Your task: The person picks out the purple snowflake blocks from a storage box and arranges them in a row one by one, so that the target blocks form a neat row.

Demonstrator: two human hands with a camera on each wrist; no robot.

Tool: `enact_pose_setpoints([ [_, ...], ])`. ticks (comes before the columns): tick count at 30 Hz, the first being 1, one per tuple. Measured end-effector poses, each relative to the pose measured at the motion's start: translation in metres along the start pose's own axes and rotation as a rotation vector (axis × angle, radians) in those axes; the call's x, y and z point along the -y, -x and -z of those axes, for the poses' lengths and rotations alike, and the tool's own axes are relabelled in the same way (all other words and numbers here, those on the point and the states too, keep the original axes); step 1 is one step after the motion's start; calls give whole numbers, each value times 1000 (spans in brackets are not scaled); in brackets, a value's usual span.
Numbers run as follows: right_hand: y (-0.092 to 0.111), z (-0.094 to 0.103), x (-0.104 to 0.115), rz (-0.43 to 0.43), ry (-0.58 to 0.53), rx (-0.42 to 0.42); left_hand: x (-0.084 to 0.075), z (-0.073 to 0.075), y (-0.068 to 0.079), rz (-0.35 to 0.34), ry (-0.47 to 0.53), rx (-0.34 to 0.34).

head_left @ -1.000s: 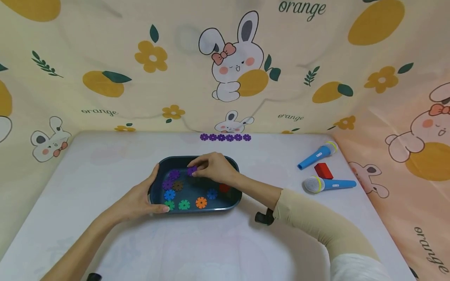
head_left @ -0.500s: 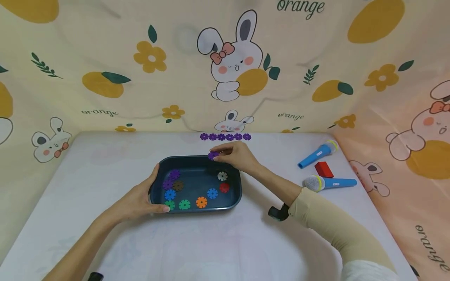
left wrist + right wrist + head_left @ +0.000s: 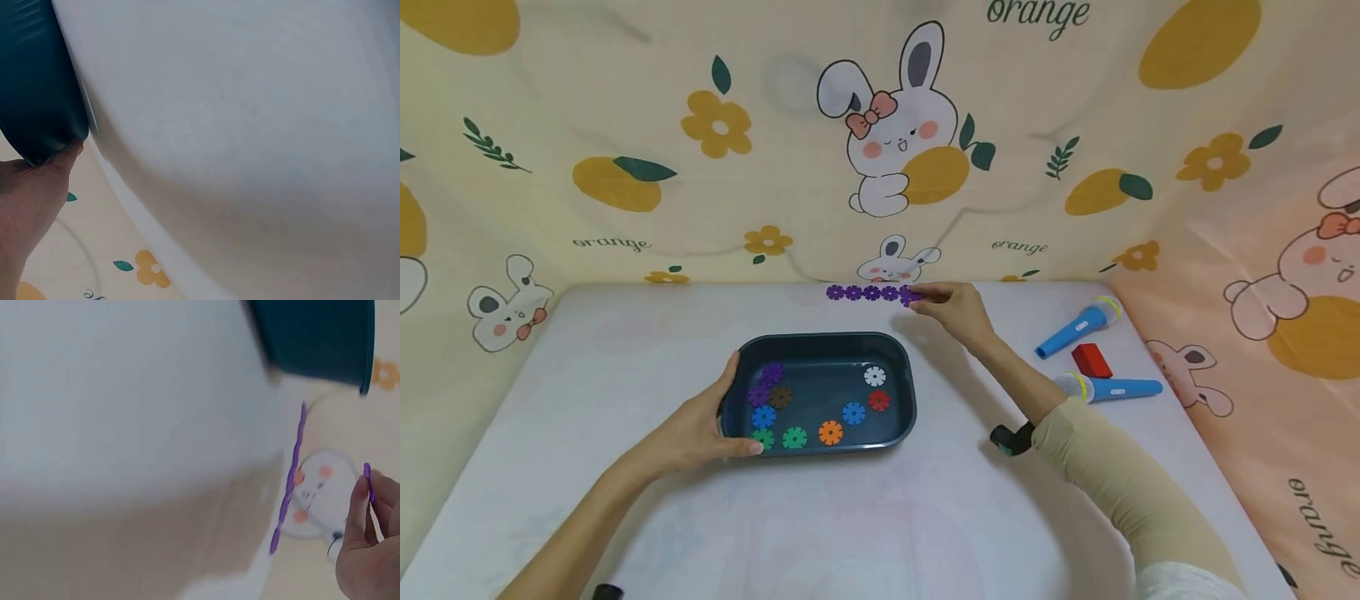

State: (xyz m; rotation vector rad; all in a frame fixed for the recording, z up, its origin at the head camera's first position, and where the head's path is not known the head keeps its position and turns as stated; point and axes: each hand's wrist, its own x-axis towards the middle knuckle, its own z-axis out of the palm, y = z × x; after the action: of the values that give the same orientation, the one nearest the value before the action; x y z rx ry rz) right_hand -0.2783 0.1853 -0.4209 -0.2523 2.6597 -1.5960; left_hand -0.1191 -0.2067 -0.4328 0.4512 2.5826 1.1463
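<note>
My right hand (image 3: pixel 953 315) pinches a purple snowflake disc (image 3: pixel 912 296) at the right end of a row of purple snowflake discs (image 3: pixel 862 292) along the table's far edge. In the right wrist view the pinched disc (image 3: pixel 367 482) is apart from the row (image 3: pixel 290 478), edge-on between thumb and fingers. My left hand (image 3: pixel 696 425) grips the left end of a dark blue-green tray (image 3: pixel 820 337), thumb at the near rim. Inside lie purple discs (image 3: pixel 760 393), a brown one (image 3: pixel 780 397), and blue, green, orange, red and white (image 3: pixel 875 377) ones. My hand and sleeve hide nothing inside the tray.
At the table's right lie two blue toy microphones (image 3: pixel 1077 332) with a red block (image 3: pixel 1092 361) between them. A patterned cloth (image 3: pixel 790 183) hangs directly behind the table's far edge. A black device (image 3: pixel 1012 438) is by the right wrist.
My right hand has lifted a purple disc out of the tray and carried it back and right to the row's right end. The left hand stays on the tray.
</note>
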Motion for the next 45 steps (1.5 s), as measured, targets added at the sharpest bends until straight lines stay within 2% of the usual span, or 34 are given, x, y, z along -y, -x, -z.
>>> enact_pose_setpoints([
  [9,-16,17,-25,-90,-33,-100,1,0,1,-1,9,-3],
  [19,-33,20,-54,-189,80,-209,2,-1,0,7,23,2],
  [29,-42,24,-67,-278,134,-198,0,1,1,16,19,4],
  [37,-45,25,-66,-288,200,-183,-1,1,1,16,23,0],
  [45,-45,24,-66,-287,174,-195,2,1,0,13,17,-3],
])
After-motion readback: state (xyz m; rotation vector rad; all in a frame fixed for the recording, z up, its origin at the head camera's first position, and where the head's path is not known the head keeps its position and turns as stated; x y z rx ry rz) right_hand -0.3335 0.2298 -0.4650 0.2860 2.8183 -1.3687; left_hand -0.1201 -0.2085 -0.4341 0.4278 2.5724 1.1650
